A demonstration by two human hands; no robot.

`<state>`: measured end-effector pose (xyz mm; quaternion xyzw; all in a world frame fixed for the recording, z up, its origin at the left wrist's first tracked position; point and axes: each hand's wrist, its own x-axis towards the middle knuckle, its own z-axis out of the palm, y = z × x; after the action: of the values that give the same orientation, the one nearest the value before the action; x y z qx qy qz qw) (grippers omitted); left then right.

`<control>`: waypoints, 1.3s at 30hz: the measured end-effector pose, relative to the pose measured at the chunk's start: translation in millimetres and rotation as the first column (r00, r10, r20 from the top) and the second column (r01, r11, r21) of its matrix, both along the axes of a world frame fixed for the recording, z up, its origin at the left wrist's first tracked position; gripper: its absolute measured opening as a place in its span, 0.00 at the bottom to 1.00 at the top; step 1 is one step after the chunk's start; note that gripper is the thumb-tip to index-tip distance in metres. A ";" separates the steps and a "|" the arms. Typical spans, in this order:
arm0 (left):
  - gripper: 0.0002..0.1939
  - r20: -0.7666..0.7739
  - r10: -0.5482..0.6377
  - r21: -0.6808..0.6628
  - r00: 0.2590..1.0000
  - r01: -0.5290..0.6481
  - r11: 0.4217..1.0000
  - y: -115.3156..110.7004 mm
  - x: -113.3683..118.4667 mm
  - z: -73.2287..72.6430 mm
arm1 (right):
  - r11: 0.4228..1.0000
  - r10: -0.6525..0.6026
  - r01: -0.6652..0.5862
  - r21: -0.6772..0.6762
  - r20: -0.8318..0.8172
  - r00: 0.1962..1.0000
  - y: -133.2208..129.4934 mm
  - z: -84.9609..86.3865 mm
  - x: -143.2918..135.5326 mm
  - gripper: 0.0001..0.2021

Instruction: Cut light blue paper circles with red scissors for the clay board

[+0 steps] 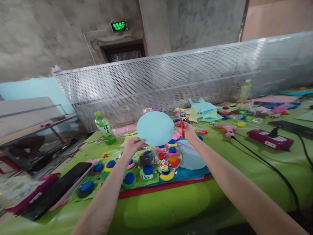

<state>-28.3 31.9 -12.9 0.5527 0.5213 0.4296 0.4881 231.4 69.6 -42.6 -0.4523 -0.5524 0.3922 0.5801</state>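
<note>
A round piece of light blue paper (156, 128) is held up above the table. My left hand (134, 146) pinches its lower left edge between thumb and fingers. At the paper's right side, my right hand (186, 130) is closed around red-handled scissors (182, 127), whose blades point upward. Below the paper lie several small colourful clay figures (167, 176) and blue bottle caps (148, 169) on green and coloured sheets. Another light blue sheet (193, 158) rests under my right forearm.
A green drink bottle (105, 129) stands at the left. Paper scraps (204, 109) lie at the back. To the right are a pink glue gun (227, 129) with a cable and a purple power strip (270, 139). Perforated metal panels (146, 85) rise behind the table; a black phone-like slab (58, 189) lies front left.
</note>
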 end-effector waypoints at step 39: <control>0.07 -0.177 0.522 0.493 0.834 -0.384 0.781 5.4 -104.8 40.4 | 0.964 -0.221 0.175 0.198 0.239 0.945 4.2 -11.4 -1.3 0.10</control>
<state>-133.1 37.3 27.5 0.5634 0.5983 0.5508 0.1458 230.1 73.7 -54.0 -0.5005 -0.6073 0.2193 0.5767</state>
